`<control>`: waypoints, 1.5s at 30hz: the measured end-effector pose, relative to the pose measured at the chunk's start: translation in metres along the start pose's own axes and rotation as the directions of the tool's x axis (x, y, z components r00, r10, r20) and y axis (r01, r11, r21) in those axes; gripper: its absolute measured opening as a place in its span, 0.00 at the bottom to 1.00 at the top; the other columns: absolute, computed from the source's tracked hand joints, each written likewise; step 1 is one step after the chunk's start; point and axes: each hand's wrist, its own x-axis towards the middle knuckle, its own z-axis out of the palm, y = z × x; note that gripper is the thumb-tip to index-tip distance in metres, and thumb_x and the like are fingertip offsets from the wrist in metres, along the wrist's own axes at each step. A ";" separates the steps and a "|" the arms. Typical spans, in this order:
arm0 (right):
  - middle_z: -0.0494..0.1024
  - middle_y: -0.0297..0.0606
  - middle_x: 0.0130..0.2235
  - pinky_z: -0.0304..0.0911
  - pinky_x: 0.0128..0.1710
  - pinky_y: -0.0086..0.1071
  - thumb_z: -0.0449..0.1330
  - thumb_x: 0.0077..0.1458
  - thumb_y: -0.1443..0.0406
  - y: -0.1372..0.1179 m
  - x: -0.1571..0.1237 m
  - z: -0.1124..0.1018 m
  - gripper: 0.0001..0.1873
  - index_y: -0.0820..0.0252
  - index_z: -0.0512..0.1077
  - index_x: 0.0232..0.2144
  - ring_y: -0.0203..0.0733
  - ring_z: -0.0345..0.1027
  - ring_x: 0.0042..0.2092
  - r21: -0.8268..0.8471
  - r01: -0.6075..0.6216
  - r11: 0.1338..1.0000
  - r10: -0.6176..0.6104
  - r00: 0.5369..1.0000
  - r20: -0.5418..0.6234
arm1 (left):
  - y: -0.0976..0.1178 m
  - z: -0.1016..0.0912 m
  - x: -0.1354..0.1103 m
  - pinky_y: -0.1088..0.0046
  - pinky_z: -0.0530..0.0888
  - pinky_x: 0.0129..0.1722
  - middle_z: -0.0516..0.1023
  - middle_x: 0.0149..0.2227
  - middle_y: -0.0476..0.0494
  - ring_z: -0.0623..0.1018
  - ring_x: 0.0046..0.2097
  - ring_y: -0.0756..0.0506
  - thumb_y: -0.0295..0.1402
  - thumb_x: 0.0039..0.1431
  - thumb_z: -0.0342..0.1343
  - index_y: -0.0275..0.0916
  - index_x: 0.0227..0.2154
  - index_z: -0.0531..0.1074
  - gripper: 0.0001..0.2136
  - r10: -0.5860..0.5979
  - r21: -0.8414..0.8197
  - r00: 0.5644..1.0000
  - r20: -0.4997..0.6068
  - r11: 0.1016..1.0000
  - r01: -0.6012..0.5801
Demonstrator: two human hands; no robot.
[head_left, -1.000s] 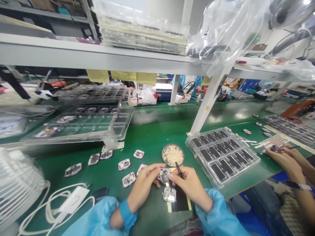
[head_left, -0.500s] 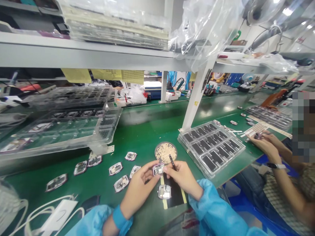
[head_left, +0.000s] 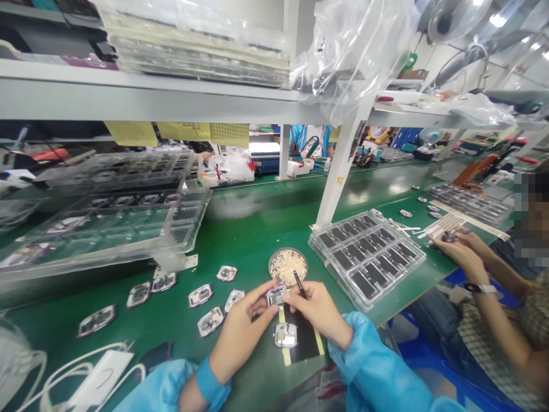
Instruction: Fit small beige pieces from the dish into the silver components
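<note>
Holding a small silvery part (head_left: 275, 295) between them, the person's two hands met just above the green tabletop (head_left: 257, 229), near its front edge. The left hand (head_left: 240, 329) pinched the part's left side, its grip closed on it with thumb and fingertips. The right hand (head_left: 319, 312) touched the part's right side with its fingertips and also gripped a thin dark tool (head_left: 299, 284), which stuck up and away from the knuckles; its grip was clamped on that tool. Both forearms wore light blue sleeves (head_left: 377, 372).

Directly below the held part, a second silvery part (head_left: 285, 335) lay flat on a black mat (head_left: 305, 339) with yellow stripes. Just beyond the hands stood a round dish (head_left: 287, 266) filled with pale grains. To the left, several more silvery parts (head_left: 201, 295) lay scattered on the tabletop, well apart from one another. To the right of the dish sat a clear tray (head_left: 366, 257) of dark rectangular pieces. At the far left, large clear trays (head_left: 107, 226) were stacked, partly raised off the surface. A white cable (head_left: 86, 383) coiled at the near left corner.

At the right edge, another person's hands (head_left: 457, 249) rested on the tabletop over a strip of small pieces, a watch on one wrist.
</note>
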 end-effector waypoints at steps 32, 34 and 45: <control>0.77 0.35 0.30 0.63 0.29 0.28 0.69 0.55 0.59 -0.003 -0.004 0.020 0.13 0.62 0.78 0.39 0.39 0.68 0.30 0.138 0.103 0.985 -0.098 0.994 -0.043 | 0.015 0.004 -0.003 0.73 0.77 0.43 0.82 0.47 0.41 0.80 0.40 0.46 0.39 0.60 0.65 0.39 0.52 0.75 0.19 -0.066 -0.234 0.997 -0.043 0.971 0.054; 0.76 0.34 0.29 0.62 0.28 0.27 0.69 0.55 0.60 -0.004 -0.005 0.021 0.12 0.62 0.77 0.38 0.38 0.67 0.29 0.125 0.118 0.985 -0.109 0.991 -0.073 | 0.012 0.006 -0.002 0.72 0.77 0.44 0.82 0.46 0.41 0.80 0.44 0.44 0.41 0.60 0.64 0.38 0.48 0.76 0.16 -0.031 -0.144 0.996 -0.078 0.989 0.020; 0.74 0.34 0.29 0.65 0.30 0.29 0.69 0.57 0.55 0.001 -0.012 0.027 0.16 0.61 0.72 0.34 0.40 0.68 0.31 0.163 0.147 0.976 -0.134 0.987 -0.090 | 0.013 0.014 -0.007 0.68 0.79 0.44 0.84 0.40 0.41 0.82 0.42 0.41 0.41 0.57 0.65 0.37 0.40 0.78 0.13 -0.033 -0.116 0.985 -0.169 0.993 0.013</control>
